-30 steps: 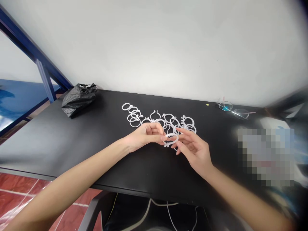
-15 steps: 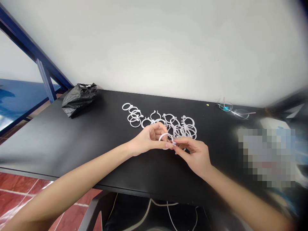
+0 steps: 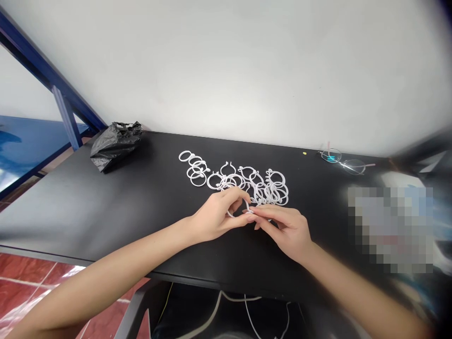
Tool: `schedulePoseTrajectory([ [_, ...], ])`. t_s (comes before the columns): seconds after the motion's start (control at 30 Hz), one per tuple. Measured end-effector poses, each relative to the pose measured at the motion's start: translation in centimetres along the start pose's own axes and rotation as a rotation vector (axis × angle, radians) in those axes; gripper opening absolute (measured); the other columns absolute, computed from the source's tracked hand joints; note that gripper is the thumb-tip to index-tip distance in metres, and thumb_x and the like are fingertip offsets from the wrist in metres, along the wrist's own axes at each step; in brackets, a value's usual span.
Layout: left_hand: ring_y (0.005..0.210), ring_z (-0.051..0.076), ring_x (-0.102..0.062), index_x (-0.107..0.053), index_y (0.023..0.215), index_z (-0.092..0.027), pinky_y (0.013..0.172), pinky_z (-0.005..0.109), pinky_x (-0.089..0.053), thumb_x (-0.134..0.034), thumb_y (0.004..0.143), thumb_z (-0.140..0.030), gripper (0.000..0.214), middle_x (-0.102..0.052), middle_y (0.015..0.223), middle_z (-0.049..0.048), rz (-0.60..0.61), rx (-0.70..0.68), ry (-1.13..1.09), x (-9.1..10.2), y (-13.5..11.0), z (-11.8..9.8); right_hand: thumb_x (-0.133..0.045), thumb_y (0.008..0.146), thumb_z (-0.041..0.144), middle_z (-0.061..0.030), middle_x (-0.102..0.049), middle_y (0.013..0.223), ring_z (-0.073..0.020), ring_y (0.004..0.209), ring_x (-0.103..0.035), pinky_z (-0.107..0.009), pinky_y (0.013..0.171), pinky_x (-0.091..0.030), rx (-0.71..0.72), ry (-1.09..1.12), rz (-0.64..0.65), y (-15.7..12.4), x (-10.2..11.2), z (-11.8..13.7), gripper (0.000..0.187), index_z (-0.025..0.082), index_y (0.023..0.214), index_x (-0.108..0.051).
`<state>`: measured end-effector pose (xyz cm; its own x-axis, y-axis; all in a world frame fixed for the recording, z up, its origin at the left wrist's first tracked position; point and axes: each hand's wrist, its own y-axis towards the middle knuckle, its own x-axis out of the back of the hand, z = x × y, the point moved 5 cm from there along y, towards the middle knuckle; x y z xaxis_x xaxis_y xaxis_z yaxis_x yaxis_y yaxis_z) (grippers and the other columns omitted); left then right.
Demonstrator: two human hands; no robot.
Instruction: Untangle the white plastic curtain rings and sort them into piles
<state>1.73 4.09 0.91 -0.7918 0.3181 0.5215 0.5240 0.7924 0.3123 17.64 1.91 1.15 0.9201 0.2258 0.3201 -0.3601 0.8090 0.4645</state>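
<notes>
Between our fingertips, low over the black table [image 3: 141, 212], sits one white ring [image 3: 246, 205]. Left hand [image 3: 215, 219] pinches it from the left, thumb under and fingers curled over the top. Right hand [image 3: 286, 229] pinches it from the right, fingertips [image 3: 254, 210] meeting the left thumb. Both hands are together, clamped on the same ring. Fingers cover most of it and we see only short arcs, so we cannot tell whether its gap is closed or whether a second ring hangs on it. Whether it touches the table is also unclear.

Just behind the hands lies a heap of loose rings [image 3: 270, 188], overlapping so much that single ones are hard to separate. Some show small tabs at the top. A shorter row of rings [image 3: 196, 169] trails off to the far left of the heap, a few linked or stacked, cannot tell which.

Further out we see a crumpled black bag [image 3: 115, 143] at the table's far left corner. Glasses [image 3: 342, 163] lie near the far right edge by the white wall [image 3: 229, 70], with a tiny yellow speck [image 3: 304, 153] between heap and glasses. Right side of the table is blurred, and a pixelated patch [image 3: 390, 229] masks what lies there. Blue frame [image 3: 65, 110] runs off the left edge. Cables [image 3: 247, 313] hang under the near edge, cut off at the bottom; both our forearms leave the picture there too.
</notes>
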Motion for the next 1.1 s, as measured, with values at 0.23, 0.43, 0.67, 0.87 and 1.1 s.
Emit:
schedulePoseTrajectory([
  [0.23, 0.056, 0.009, -0.037, -0.054, 0.090, -0.018, 0.055, 0.020, -0.035, -0.060, 0.089, -0.047, 0.029, -0.036, 0.064, -0.0066, -0.007, -0.042, 0.040, -0.1, 0.1, -0.4, -0.063, 0.086, 0.009, -0.0007, -0.078, 0.084, -0.0153, 0.062, -0.073, -0.028, 0.058, -0.064, 0.078, -0.054, -0.058, -0.1, -0.1, 0.6, 0.031, 0.029, 0.107, -0.075],
  [0.43, 0.072, 0.013, -0.054, -0.060, 0.093, -0.017, 0.069, 0.026, -0.046, -0.061, 0.088, -0.048, 0.031, -0.058, 0.082, 0.0022, -0.166, -0.009, 0.259, 4.0, 1.2, 1.3, -0.062, 0.089, 0.018, -0.0053, -0.077, 0.104, -0.0200, 0.078, -0.076, -0.034, 0.063, -0.066, -0.047, -0.014, -0.082, -0.5, 0.2, -0.7, 0.035, 0.028, 0.123, -0.066],
  [0.67, 0.082, 0.020, -0.056, -0.069, 0.097, -0.018, 0.076, 0.033, -0.048, -0.065, 0.082, -0.048, 0.034, -0.060, 0.092, 0.0061, -0.413, 0.253, 0.598, 10.6, 1.4, 8.7, -0.065, 0.087, 0.017, -0.0043, -0.077, 0.095, -0.0178, 0.072, -0.073, -0.033, 0.063, -0.065, -0.086, -0.043, -0.126, -0.5, 0.8, -0.8, 0.028, 0.025, 0.114, -0.069],
  [0.87, 0.093, 0.026, -0.057, -0.067, 0.101, -0.017, 0.086, 0.040, -0.045, -0.051, 0.092, -0.045, 0.033, -0.063, 0.098, 0.0098, -0.277, 0.301, 0.755, 9.5, 1.2, 9.7, -0.067, 0.084, 0.013, -0.0024, -0.077, 0.087, -0.0164, 0.068, -0.071, -0.032, 0.062, -0.063, -0.032, -0.109, -0.130, -0.2, 0.6, -0.4, 0.022, 0.025, 0.102, -0.071],
  [1.1, 0.097, 0.024, -0.055, -0.063, 0.105, -0.017, 0.088, 0.039, -0.042, -0.047, 0.095, -0.034, 0.025, -0.061, 0.103, 0.0095, -0.284, 0.048, 0.717, 8.2, 1.4, 5.2, -0.067, 0.084, 0.013, -0.0030, -0.076, 0.086, -0.0168, 0.068, -0.072, -0.031, 0.063, -0.063, -0.054, -0.099, -0.129, -0.3, 0.6, -0.5, 0.019, 0.024, 0.099, -0.071],
])
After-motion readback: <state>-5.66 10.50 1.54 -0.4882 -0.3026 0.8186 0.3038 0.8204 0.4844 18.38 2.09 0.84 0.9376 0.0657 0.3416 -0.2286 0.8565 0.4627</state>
